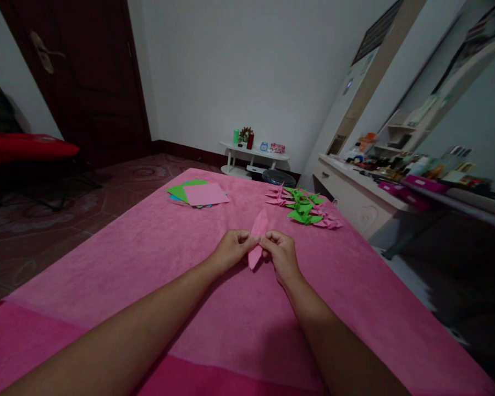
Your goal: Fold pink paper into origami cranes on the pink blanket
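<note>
A folded pink paper piece [258,232], long and pointed at both ends, stands tilted above the pink cloth-covered surface [148,264]. My left hand [231,248] pinches its left side with fingers closed. On its right side, my right hand [281,254] pinches it the same way. Both forearms reach in from the bottom of the view.
A stack of flat coloured paper sheets [198,193], pink on top, lies at the far left of the cloth. Several folded pink and green paper cranes [304,208] lie at the far right. A cluttered dresser [355,192] stands right, a dark door [86,77] far left.
</note>
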Demonstrator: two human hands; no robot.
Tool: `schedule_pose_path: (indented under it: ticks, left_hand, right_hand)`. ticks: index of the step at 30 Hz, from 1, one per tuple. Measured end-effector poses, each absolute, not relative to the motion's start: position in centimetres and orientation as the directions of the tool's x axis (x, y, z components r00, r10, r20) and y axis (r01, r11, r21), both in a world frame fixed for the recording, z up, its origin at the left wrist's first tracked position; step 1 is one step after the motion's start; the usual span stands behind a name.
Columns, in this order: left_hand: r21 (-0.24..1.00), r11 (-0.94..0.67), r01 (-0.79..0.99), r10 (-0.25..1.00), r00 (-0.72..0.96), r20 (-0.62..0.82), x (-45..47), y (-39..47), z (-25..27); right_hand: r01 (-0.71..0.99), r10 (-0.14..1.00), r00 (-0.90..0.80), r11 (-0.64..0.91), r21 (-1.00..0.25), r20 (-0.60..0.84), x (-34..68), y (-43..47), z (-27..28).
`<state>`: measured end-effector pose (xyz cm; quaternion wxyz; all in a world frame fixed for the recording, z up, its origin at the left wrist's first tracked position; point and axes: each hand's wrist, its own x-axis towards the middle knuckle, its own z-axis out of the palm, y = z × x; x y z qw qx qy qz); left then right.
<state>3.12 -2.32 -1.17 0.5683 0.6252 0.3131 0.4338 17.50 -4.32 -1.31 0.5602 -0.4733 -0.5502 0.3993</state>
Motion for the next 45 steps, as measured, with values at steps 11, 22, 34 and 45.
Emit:
schedule_pose_path:
  ticks: [11,22,34,45]
  left_hand:
    - [0.978,-0.084,-0.192,0.906,0.395,0.155,3.2,-2.7,-0.5]
    - [0.806,0.378,-0.456,0.767,0.642,0.003,3.8,-3.2,-0.8]
    - [0.95,0.114,-0.29,0.943,0.332,-0.012,3.6,-2.8,-0.5]
    - [0.979,0.012,-0.204,0.923,0.379,0.067,2.2,-1.5,-0.7]
  right_hand:
    - [-0.033,0.981,0.012,0.194,-0.98,0.194,16.8,-4.5,-0.8]
    - [-0.247,0.975,-0.191,0.067,-0.967,0.117,16.2,-5.2,0.7]
    - [-0.24,0.992,-0.02,0.118,-0.963,0.126,15.8,-4.9,0.2]
    - [-0.066,0.998,-0.027,0.058,-0.996,0.06,17.8,-3.7,-0.6]
